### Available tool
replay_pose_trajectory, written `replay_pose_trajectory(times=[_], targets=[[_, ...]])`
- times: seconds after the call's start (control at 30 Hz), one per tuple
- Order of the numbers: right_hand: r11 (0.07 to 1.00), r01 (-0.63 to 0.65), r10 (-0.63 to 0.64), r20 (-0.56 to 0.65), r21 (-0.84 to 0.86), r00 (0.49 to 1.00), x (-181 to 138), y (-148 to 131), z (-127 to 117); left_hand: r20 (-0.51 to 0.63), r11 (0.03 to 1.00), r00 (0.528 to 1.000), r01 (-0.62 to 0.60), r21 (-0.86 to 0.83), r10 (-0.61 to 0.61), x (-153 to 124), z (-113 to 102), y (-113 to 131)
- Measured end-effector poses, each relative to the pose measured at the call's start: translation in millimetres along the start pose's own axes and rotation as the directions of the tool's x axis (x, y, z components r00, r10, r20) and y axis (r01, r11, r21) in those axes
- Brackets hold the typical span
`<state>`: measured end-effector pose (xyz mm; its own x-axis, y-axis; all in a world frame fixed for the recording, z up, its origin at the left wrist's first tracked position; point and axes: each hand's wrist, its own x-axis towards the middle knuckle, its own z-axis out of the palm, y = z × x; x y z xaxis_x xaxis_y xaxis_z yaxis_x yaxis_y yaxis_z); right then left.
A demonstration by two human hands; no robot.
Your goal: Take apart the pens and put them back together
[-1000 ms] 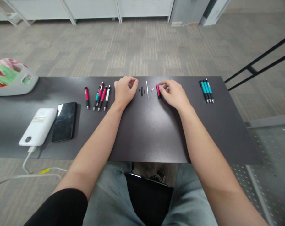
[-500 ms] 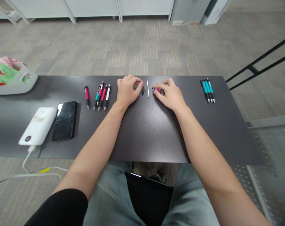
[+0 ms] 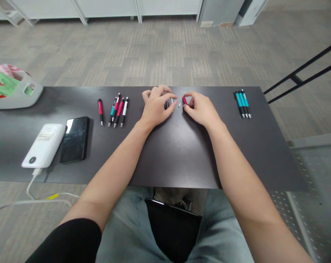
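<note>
**A:** What do we log on the left part of the black table [image 3: 181, 157]?

**B:** We note a white power bank [image 3: 44, 145] with a white cable [image 3: 31, 184] dropping off the near edge. A black phone [image 3: 74, 139] lies just beside it. A grey container [image 3: 14, 96] holding something colourful sits at the far left end.

**A:** Which pens do we list?

**B:** We list a single red pen [image 3: 100, 109], then a row of four pens [image 3: 118, 109] near it. A cluster of teal pens [image 3: 242, 104] lies side by side towards the right end.

**A:** And beyond the table?

**B:** We record grey carpet [image 3: 165, 51], white cabinets [image 3: 107, 7] and two black rails [image 3: 304, 73].
</note>
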<state>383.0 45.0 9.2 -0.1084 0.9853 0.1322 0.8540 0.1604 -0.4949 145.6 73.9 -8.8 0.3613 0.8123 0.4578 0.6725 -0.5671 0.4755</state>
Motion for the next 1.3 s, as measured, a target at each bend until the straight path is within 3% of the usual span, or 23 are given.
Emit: replay_pose_trajectory(times=[0.3, 0.57, 0.8, 0.87, 1.0, 1.13, 1.3], targets=[[0.999, -0.038, 0.038, -0.01, 0.008, 0.999, 1.8, 5.2, -3.2, 0.115, 0.994, 0.987, -0.112, -0.009, 0.112, -4.4, 11.1, 18.3], [0.972, -0.235, 0.233, -0.054, -0.021, 0.971, 0.7, -0.8, -16.4, 0.165, 0.991, 0.977, -0.13, -0.035, 0.134, -2.4, 7.1, 23.8], [0.983, -0.14, 0.161, -0.197, 0.12, 0.967, -1.2, -8.3, -16.2, 0.227, 0.983, 0.957, -0.181, -0.027, 0.182, -1.3, 6.3, 24.0], [0.973, -0.112, 0.159, -0.237, 0.2, 0.959, 1.0, -6.4, -14.2, 0.204, 0.987, 0.965, -0.161, -0.021, 0.162, -1.0, 4.9, 24.5], [0.94, -0.082, 0.181, -0.278, 0.331, 0.943, 8.2, 2.1, -10.3, 0.055, 1.0, 0.998, -0.017, -0.014, 0.017, 0.5, 0.0, 20.3], [0.939, -0.064, 0.15, -0.235, 0.339, 0.96, 10.0, 3.2, -7.1, -0.048, 0.995, 0.994, 0.092, -0.037, -0.094, 4.1, -2.8, 4.7], [0.956, 0.024, 0.038, -0.207, 0.292, 0.978, 1.7, -7.8, -8.4, -0.144, 0.98, 0.978, 0.127, -0.154, -0.149, 10.6, 0.2, -18.4]])
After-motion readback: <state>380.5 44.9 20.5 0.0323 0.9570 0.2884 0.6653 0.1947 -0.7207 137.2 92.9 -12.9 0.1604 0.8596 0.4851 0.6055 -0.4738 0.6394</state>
